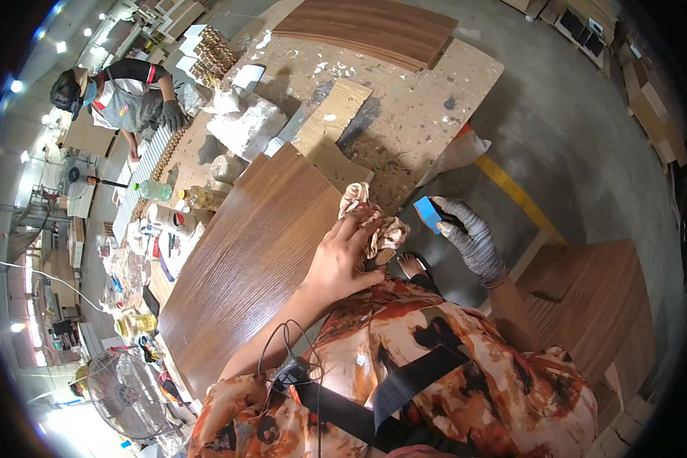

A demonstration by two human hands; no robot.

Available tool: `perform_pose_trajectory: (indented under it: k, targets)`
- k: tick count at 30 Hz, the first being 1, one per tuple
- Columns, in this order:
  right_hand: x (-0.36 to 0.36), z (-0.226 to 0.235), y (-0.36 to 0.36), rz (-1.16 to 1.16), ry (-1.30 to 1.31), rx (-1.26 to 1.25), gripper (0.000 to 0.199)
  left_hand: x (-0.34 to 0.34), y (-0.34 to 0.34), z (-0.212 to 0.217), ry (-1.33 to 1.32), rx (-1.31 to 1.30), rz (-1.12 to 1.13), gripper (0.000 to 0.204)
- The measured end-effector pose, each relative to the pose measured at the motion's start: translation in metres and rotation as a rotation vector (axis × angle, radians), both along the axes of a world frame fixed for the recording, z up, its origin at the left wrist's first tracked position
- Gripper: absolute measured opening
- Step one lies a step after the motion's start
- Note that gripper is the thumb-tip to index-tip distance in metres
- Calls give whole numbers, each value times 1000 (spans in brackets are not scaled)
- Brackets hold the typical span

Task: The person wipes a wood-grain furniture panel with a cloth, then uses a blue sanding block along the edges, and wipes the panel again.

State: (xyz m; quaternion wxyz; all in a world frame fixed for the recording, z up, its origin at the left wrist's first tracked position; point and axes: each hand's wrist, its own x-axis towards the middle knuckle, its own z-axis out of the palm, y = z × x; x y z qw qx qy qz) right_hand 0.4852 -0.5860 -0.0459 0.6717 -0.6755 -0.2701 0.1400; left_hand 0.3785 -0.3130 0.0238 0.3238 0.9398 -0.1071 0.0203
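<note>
Rag [372, 221], crumpled and patterned, sits bunched in the left hand [342, 263], whose fingers are closed round it at the near right edge of a brown wood-grain panel [244, 267]. That panel lies tilted across a paint-spattered bench [427, 107]. To the right, off the bench and above the grey floor [588, 153], the gloved right hand [469, 237] grips a small blue block [427, 214].

Judging from the grip, the rag hangs partly loose and could snag on the panel's corner or slip free. The panel's near end seems to overhang the bench, so a hard push there might tip or slide it. A bare foot [412, 265] shows just below the hands and would be exposed if the block dropped.

What kind of block it is cannot be told; the glove covers part of it. The panel's near end is hidden behind the person's patterned shirt. Bottles [154, 191] and clutter at the far left are too small to identify. Another person [122, 95] works at the far left. A second panel [588, 298] stands near right, cut off by the dark rim.
</note>
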Motion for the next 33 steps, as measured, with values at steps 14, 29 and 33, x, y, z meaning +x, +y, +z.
perform_pose_trajectory:
  k: [14,29,33]
  targets:
    - [0,2,0,-1,118,44,42,18,1,-10,-141,-86,-70,38]
    - [18,5,-1,-71,113,22,38,-23,-1,15,-174,-188,-94,41]
    - [28,4,15,10,150,51,40,-18,7,-11,-149,-215,306,54]
